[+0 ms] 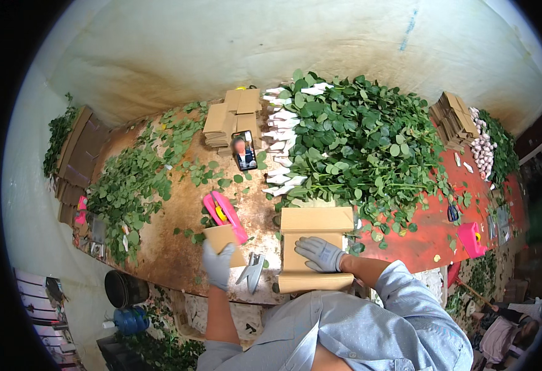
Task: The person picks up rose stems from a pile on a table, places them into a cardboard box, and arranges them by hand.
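Observation:
My left hand (pixel 218 266), in a grey glove, grips a small piece of brown cardboard (pixel 227 243) over the table. My right hand (pixel 319 254), gloved too, lies flat with fingers spread on a creased cardboard sheet (pixel 317 220) at the table's front edge. Between the hands rests a metal stapler (pixel 253 272). Just beyond my left hand is a pink tape dispenser (pixel 231 218) with a yellow core. Behind the sheet, leafy stems (pixel 363 134) are piled, with white-wrapped heads (pixel 282 134) on their left side.
A phone (pixel 244 150) leans on stacked cardboard (pixel 220 123). Loose leaves (pixel 132 181) cover the table's left. At right are another cardboard stack (pixel 454 120), scissors (pixel 452 212) and a second pink dispenser (pixel 471 239). A black bucket (pixel 125 288) and a person (pixel 507 331) are below.

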A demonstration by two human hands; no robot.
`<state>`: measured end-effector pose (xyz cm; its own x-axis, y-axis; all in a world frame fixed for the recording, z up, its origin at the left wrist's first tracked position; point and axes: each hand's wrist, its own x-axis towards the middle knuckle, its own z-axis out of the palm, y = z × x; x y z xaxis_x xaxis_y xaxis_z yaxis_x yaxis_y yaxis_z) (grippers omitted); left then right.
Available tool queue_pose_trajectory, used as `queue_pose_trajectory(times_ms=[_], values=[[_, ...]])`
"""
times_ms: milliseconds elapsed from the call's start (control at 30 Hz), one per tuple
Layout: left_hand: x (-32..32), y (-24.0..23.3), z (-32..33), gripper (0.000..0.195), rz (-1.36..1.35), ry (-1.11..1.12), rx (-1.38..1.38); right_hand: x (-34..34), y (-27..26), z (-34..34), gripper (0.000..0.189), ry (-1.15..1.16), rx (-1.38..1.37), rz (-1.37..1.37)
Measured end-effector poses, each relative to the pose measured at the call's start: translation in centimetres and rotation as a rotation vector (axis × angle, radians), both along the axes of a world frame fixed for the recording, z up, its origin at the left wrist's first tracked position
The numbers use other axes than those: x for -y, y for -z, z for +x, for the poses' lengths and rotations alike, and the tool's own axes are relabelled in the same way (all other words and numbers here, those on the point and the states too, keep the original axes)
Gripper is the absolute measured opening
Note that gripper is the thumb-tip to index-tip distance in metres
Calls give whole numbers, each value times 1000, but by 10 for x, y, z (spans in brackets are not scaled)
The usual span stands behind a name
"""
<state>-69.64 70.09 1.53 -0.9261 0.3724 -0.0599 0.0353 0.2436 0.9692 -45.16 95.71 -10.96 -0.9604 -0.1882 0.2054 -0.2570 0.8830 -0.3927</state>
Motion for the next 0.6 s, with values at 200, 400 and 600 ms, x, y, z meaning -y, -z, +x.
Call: queue_pose_trajectory(times_ms=[200, 400, 600], values=[[-52, 57, 48, 26, 101, 559, 415, -1, 2, 4, 64, 31, 58, -70], [-73, 101, 59, 28, -312, 992, 436, -4, 1, 1, 68, 43, 91, -242], [-68, 145, 62, 31, -418, 874, 73, 3, -14, -2, 53, 200, 344, -510]])
